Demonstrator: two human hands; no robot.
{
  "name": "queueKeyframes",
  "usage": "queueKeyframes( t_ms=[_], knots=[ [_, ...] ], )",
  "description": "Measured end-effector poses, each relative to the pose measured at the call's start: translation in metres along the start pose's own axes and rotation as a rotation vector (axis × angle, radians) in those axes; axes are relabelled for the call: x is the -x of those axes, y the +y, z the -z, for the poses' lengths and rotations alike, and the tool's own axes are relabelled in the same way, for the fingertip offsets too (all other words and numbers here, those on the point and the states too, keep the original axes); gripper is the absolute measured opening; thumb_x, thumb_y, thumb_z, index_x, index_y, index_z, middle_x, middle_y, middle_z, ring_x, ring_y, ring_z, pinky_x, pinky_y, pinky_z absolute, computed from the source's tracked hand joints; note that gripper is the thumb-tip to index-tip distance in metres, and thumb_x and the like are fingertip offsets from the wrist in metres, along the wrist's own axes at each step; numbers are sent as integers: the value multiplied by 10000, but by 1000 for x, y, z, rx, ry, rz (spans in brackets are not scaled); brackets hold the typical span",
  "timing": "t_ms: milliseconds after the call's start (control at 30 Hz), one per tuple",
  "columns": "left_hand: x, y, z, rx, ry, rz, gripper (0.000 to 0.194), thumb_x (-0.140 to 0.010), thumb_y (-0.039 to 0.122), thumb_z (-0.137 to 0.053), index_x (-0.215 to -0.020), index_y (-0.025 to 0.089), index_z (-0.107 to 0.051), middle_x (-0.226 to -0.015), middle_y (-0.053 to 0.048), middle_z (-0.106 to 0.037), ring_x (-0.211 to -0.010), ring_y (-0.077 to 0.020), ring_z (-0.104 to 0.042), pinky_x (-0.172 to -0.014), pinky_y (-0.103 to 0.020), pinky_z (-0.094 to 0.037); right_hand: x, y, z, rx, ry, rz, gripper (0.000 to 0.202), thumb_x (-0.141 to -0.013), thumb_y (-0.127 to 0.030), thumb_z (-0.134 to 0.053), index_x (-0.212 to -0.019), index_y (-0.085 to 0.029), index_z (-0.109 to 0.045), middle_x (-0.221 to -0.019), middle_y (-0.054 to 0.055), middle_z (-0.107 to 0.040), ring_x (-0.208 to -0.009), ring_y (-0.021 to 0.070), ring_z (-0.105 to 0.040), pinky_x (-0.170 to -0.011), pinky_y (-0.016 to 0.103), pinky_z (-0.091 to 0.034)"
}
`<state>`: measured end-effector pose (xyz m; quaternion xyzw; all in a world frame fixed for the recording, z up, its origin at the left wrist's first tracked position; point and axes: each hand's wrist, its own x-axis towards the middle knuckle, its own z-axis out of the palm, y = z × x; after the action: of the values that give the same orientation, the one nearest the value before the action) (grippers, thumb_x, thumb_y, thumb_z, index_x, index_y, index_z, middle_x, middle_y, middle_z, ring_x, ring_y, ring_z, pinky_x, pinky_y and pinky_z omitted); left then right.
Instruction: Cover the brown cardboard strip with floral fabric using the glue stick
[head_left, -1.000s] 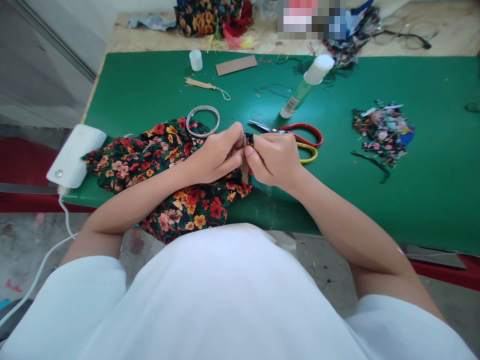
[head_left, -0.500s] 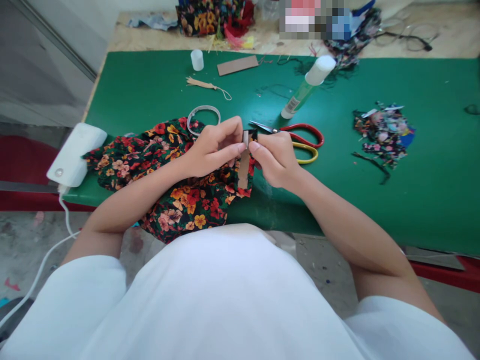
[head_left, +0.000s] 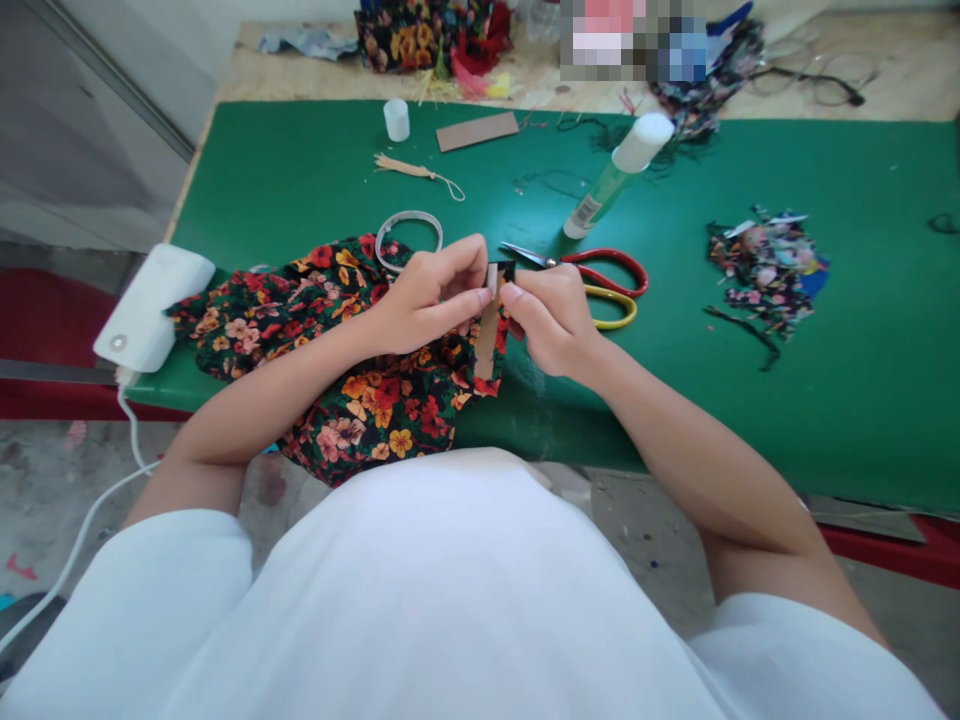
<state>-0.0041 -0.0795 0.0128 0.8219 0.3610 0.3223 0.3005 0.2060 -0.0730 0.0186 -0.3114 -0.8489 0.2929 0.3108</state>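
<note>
A dark floral fabric (head_left: pixel 390 400) with red and orange flowers spreads over the near left of the green table. At its right end lies a narrow brown cardboard strip (head_left: pixel 487 345), with fabric edges around it. My left hand (head_left: pixel 427 300) pinches the fabric and strip near their top, thumb on the strip. My right hand (head_left: pixel 555 315) is closed on the fabric's right edge, thumb and finger together. Scissors (head_left: pixel 604 270) with one red and one yellow handle lie just beyond my right hand. A white ring-shaped band (head_left: pixel 409 215) rests by the fabric's far edge.
A glue stick (head_left: pixel 619 175) stands beyond the scissors. Farther back are a white cap (head_left: pixel 397 120), a cardboard strip (head_left: pixel 477 131) and a cream tassel (head_left: pixel 409 168). Fabric scraps (head_left: pixel 769 265) lie right; a white power box (head_left: pixel 154 305) sits at the left edge.
Both hands keep almost the same place. The fabric's right edge beside the cardboard strip has shifted slightly, and more of its floral border shows.
</note>
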Motion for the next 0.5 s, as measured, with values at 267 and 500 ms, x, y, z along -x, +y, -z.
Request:
queueKeyframes(
  t_ms=[267, 500],
  knots=[
    [-1, 2, 2, 14, -9, 5, 568, -1014, 767, -364, -924, 233, -534, -732, 0, -602, -660, -175, -741, -580, -308, -564, -1, 0, 0, 26, 5, -33, 637, -1076, -662, -236, -660, -240, -468, -570, 25, -475, -583, 176, -489, -637, 357, -454],
    [-1, 1, 3, 34, -14, -25, 554, -1017, 760, -372, -936, 236, -531, -744, 2, -603, -715, -188, -753, -622, -329, -585, -1, 0, 0, -14, 20, 9, 650, -1060, -709, -231, -657, -243, -439, -566, 13, -453, -564, 165, -460, -618, 350, -428]
  ],
)
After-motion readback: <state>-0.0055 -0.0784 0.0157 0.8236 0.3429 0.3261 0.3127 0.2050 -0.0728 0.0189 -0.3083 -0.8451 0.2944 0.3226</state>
